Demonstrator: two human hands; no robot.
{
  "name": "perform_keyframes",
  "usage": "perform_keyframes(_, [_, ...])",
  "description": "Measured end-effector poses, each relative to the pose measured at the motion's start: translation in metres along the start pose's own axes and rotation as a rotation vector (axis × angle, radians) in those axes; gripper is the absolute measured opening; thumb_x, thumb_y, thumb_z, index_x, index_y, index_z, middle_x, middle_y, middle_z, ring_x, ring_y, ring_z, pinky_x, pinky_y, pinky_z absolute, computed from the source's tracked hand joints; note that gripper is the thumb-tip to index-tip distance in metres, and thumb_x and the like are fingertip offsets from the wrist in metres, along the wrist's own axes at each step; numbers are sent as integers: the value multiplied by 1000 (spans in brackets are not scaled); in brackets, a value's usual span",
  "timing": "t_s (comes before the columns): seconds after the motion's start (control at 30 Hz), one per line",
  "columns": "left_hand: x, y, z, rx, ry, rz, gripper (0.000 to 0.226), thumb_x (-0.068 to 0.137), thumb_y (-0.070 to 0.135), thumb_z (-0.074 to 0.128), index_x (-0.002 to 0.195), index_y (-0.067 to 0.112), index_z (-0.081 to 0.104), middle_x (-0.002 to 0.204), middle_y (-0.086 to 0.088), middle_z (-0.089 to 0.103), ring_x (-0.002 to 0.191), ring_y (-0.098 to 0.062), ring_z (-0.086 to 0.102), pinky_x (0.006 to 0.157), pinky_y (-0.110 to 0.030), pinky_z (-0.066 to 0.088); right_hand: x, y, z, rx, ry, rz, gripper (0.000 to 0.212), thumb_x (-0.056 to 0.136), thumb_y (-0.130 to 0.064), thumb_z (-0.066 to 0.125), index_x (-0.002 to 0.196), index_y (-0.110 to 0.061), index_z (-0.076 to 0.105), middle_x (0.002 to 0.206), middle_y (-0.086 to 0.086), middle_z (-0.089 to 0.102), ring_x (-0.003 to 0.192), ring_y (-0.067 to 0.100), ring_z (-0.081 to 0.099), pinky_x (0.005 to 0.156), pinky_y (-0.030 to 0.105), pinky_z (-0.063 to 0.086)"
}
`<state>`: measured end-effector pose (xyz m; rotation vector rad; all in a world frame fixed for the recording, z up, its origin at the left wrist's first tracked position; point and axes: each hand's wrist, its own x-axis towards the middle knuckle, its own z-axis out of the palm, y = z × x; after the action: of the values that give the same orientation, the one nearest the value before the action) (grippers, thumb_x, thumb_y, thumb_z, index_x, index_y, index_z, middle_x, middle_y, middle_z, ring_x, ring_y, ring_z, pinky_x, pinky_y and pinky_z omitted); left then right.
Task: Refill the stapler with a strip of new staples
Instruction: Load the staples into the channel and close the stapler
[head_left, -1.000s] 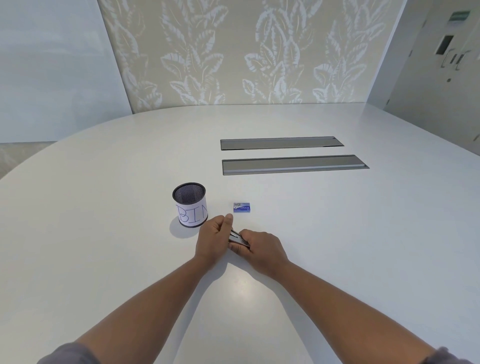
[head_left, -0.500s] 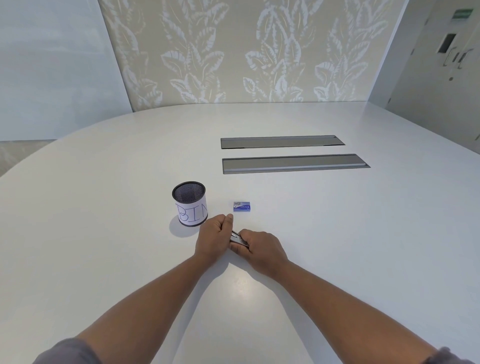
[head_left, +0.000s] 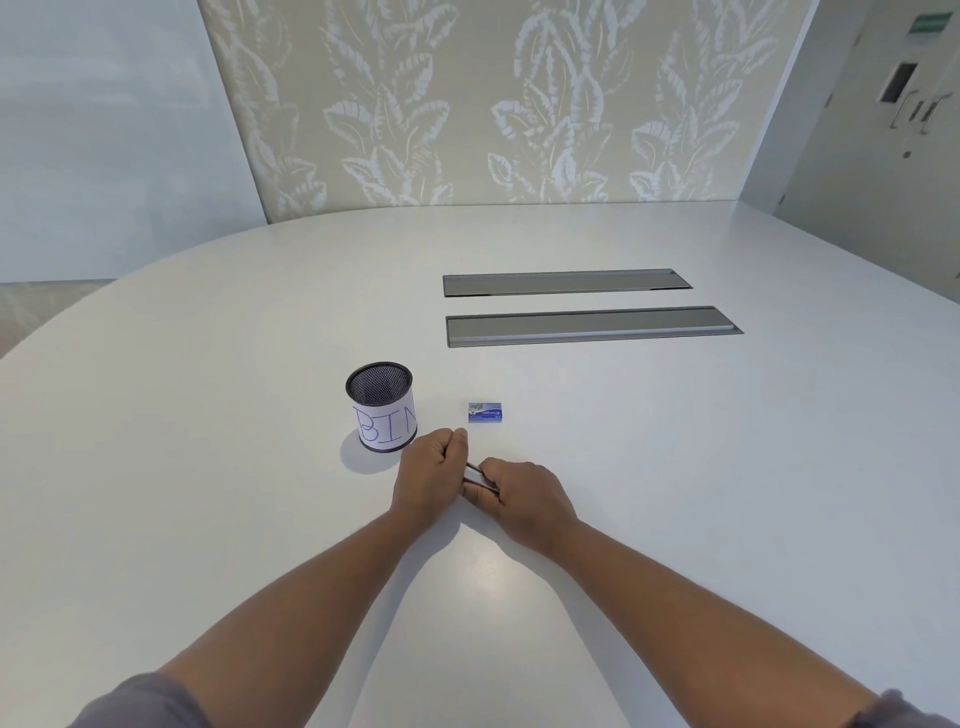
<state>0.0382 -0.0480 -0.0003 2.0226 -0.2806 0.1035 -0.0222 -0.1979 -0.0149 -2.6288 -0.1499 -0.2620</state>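
Observation:
A small metal stapler (head_left: 479, 476) lies between my two hands on the white table (head_left: 675, 467); only a short silver stretch of it shows. My left hand (head_left: 431, 478) is closed around its left end, thumb up. My right hand (head_left: 522, 499) is closed over its right end. Most of the stapler is hidden by my fingers, so I cannot tell whether it is opened. A small blue box of staples (head_left: 485, 412) lies flat just beyond my hands, untouched.
A black mesh cup (head_left: 382, 408) with a paper label reading "BIN" stands left of the box, close to my left hand. Two grey cable hatches (head_left: 592, 326) are set into the table farther back. A patterned wall rises behind the table.

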Motion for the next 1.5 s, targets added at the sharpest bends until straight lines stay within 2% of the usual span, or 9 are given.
perform_keyframes(0.27, [-3, -1, -7, -154, -73, -50, 48, 102, 38, 50, 72, 0, 55, 61, 0, 57, 59, -12, 49, 60, -30, 42, 2, 0, -1, 44, 44, 32, 53, 87, -79, 41, 83, -26, 43, 63, -8, 53, 60, 12, 51, 54, 33, 36])
perform_keyframes(0.43, [-3, 1, -12, -224, -143, -101, 39, 102, 38, 53, 80, 10, 69, 69, 6, 69, 63, -6, 59, 58, -15, 45, 3, 3, -2, 180, 81, 80, 42, 82, -74, 55, 95, -37, 42, 72, -13, 60, 66, 4, 55, 56, 28, 39])
perform_keyframes(0.6, [3, 8, -27, -455, -367, -236, 24, 90, 36, 73, 103, 17, 74, 80, -4, 72, 63, -13, 59, 57, -22, 48, 6, 6, -3, 269, 130, 75, 35, 81, -65, 64, 95, -35, 53, 87, -13, 60, 81, 3, 55, 69, 29, 47])
perform_keyframes(0.7, [5, 6, -36, -303, -469, -192, 47, 73, 34, 86, 117, 33, 69, 81, -2, 76, 64, -8, 64, 61, -17, 50, 6, 7, -3, 287, 141, 71, 36, 83, -62, 64, 101, -31, 60, 93, -14, 57, 83, 5, 54, 71, 27, 44])
perform_keyframes(0.8, [7, 2, -41, -102, -494, -121, 63, 69, 18, 90, 124, 37, 65, 98, -6, 73, 75, -6, 69, 66, -12, 50, 6, 7, -3, 293, 149, 78, 35, 85, -52, 68, 108, -28, 63, 97, -13, 58, 87, 6, 54, 74, 26, 44])
perform_keyframes(0.93, [7, 2, -43, 45, -431, -10, 50, 74, 16, 86, 116, 35, 67, 103, 9, 66, 95, -8, 66, 72, -7, 47, 4, 4, -5, 320, 139, 88, 32, 85, -45, 72, 111, -26, 65, 102, -10, 62, 93, 9, 57, 81, 28, 47])
perform_keyframes(1.17, [6, -1, -49, 96, -384, 51, 44, 80, 11, 82, 114, 31, 64, 118, 7, 56, 103, -8, 62, 87, -22, 54, 5, 7, -11, 333, 149, 34, 30, 87, -8, 73, 117, -12, 69, 104, -5, 59, 93, 10, 56, 85, 17, 43])
perform_keyframes(1.37, [8, -5, -50, 131, -388, 91, 42, 80, 17, 82, 114, 35, 64, 112, 12, 57, 95, -3, 59, 76, -9, 47, 11, 15, -24, 203, 63, 48, 19, 89, -23, 72, 108, -25, 71, 99, -15, 65, 96, 14, 54, 84, 30, 44])
perform_keyframes(1.5, [7, -13, -48, 127, -385, 68, 42, 77, 23, 83, 114, 35, 67, 113, 11, 60, 98, -5, 58, 80, -15, 46, 10, 17, -26, 257, 23, 130, 17, 83, -29, 75, 100, -30, 74, 96, -14, 68, 96, 14, 56, 86, 37, 47])
